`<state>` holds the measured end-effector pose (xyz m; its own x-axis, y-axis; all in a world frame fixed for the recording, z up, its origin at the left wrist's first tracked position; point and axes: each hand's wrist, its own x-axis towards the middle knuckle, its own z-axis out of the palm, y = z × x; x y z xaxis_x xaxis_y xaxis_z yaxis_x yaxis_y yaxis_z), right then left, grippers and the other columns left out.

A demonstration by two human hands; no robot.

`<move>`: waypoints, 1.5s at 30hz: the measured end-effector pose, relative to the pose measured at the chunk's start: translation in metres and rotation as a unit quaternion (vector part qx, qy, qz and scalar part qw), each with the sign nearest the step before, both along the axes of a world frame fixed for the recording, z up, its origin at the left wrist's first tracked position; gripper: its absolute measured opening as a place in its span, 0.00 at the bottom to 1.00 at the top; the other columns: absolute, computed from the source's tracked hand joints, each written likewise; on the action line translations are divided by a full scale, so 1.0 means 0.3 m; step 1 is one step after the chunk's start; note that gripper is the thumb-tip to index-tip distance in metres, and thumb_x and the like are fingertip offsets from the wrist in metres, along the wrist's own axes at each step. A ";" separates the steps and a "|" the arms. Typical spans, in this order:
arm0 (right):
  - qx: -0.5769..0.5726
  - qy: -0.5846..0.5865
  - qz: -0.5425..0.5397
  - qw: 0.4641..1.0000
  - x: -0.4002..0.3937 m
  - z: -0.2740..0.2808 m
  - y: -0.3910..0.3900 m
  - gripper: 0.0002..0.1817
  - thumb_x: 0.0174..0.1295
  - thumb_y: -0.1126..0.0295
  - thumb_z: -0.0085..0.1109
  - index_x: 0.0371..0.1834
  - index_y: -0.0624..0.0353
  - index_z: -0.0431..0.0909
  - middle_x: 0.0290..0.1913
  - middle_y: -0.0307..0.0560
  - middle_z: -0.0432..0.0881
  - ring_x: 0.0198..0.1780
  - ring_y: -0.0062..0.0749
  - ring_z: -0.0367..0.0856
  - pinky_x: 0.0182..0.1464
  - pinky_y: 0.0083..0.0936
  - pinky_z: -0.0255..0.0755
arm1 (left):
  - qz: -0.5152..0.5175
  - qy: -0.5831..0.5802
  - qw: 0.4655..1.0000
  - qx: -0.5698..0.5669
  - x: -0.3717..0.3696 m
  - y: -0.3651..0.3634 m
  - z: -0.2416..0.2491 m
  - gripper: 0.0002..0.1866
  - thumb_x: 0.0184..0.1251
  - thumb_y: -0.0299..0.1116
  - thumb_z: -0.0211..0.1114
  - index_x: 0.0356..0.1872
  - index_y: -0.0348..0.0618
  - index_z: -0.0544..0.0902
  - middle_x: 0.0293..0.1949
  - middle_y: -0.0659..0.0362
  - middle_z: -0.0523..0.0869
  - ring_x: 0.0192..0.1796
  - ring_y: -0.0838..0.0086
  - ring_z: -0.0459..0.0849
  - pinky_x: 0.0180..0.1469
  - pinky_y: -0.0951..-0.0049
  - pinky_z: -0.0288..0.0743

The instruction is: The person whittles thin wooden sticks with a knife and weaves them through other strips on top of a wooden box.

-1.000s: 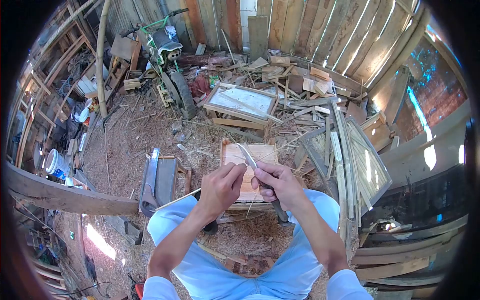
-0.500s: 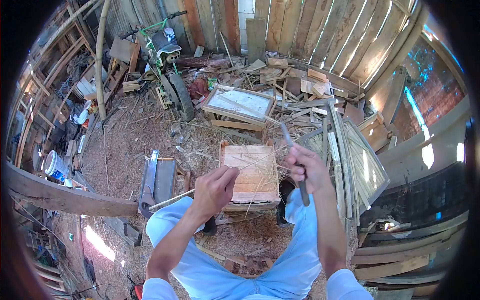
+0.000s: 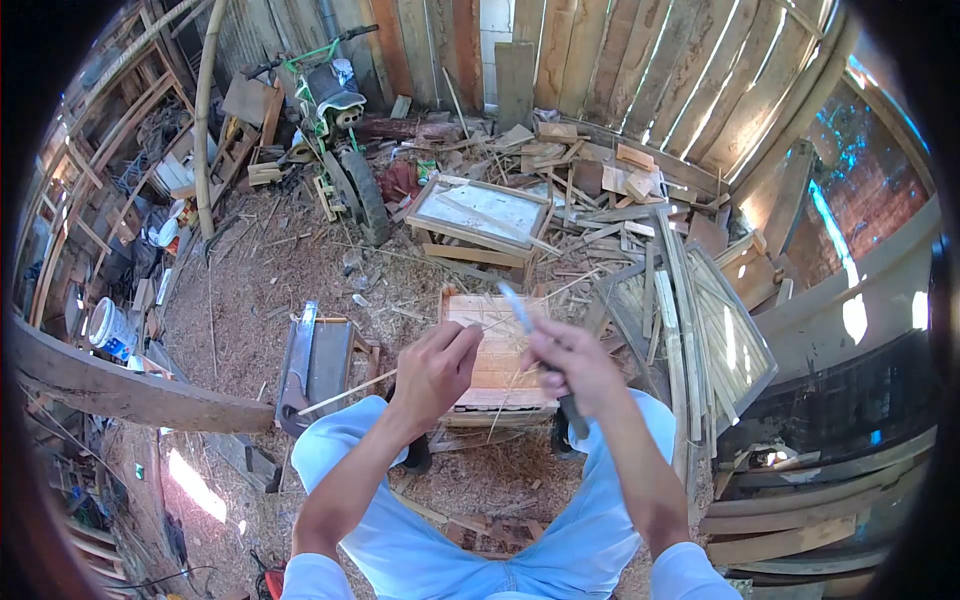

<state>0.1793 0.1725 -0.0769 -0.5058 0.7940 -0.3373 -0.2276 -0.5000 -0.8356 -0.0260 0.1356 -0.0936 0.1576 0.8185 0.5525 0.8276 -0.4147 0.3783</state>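
My left hand (image 3: 436, 372) is closed round a thin wooden stick (image 3: 350, 390), which slants from the lower left up through the grip and out towards the upper right. In my right hand (image 3: 575, 365) is a knife (image 3: 516, 306); its fingers wrap the dark handle and the blade points up and to the left, close to the stick's far part. Whether blade and stick touch I cannot tell. Below both hands stands a small wooden box (image 3: 500, 372) with thin shavings on it.
A hand saw (image 3: 298, 360) lies on a dark-topped box at left. Beyond are a framed tray (image 3: 480, 208), a small bike (image 3: 350, 170) and heaped wood scraps (image 3: 600, 190). Long boards and a slatted panel (image 3: 735, 340) lie at right; a white bucket (image 3: 112, 328) is far left.
My right hand with the knife has moved left and slightly down, nearer my left hand. The blade now crosses above the box. My left hand has shifted slightly right.
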 end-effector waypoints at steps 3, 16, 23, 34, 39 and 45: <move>-0.006 0.004 0.033 0.999 -0.066 -0.023 -0.028 0.22 0.69 0.68 0.52 0.66 0.59 0.66 0.31 0.41 0.79 0.19 0.11 0.63 0.18 0.10 0.58 | -0.002 -0.017 1.000 0.011 0.018 -0.004 0.003 0.06 0.55 0.23 0.66 0.35 0.42 0.81 0.28 0.57 0.81 0.30 0.63 0.83 0.29 0.66 0.76; -0.060 0.073 -0.069 0.993 0.085 -0.027 0.088 0.18 0.68 0.71 0.52 0.60 0.58 0.72 0.29 0.35 0.74 0.20 0.12 0.62 0.17 0.09 0.56 | -0.017 -0.007 0.999 0.034 -0.027 -0.024 -0.015 0.06 0.55 0.23 0.64 0.34 0.43 0.79 0.26 0.59 0.77 0.30 0.66 0.80 0.27 0.67 0.74; -0.003 0.127 -0.221 0.967 0.320 -0.106 0.228 0.21 0.69 0.70 0.50 0.65 0.58 0.66 0.29 0.34 0.73 0.19 0.10 0.60 0.17 0.08 0.56 | 0.004 -0.008 1.000 0.012 -0.051 -0.033 -0.010 0.05 0.56 0.23 0.64 0.33 0.43 0.79 0.25 0.58 0.78 0.30 0.65 0.81 0.27 0.66 0.74; -0.011 0.034 0.042 0.998 -0.067 -0.050 -0.013 0.24 0.69 0.68 0.52 0.68 0.55 0.64 0.31 0.39 0.78 0.19 0.13 0.61 0.18 0.11 0.57 | 0.002 -0.029 1.000 0.000 0.017 0.000 -0.009 0.06 0.54 0.22 0.66 0.33 0.42 0.81 0.28 0.56 0.82 0.31 0.62 0.83 0.31 0.65 0.77; -0.051 0.025 0.018 0.998 -0.048 -0.036 0.007 0.20 0.69 0.68 0.52 0.64 0.57 0.69 0.30 0.38 0.76 0.20 0.12 0.60 0.18 0.10 0.55 | 0.001 -0.017 1.000 -0.009 0.011 -0.013 -0.014 0.06 0.54 0.23 0.66 0.33 0.41 0.81 0.28 0.57 0.82 0.31 0.63 0.83 0.30 0.66 0.76; -0.088 0.126 -0.009 0.988 0.095 -0.055 0.110 0.18 0.70 0.70 0.48 0.61 0.59 0.69 0.29 0.33 0.70 0.20 0.09 0.61 0.17 0.07 0.55 | -0.018 -0.008 1.000 0.003 -0.006 -0.022 -0.009 0.06 0.55 0.23 0.66 0.34 0.41 0.81 0.27 0.57 0.81 0.30 0.63 0.82 0.30 0.67 0.76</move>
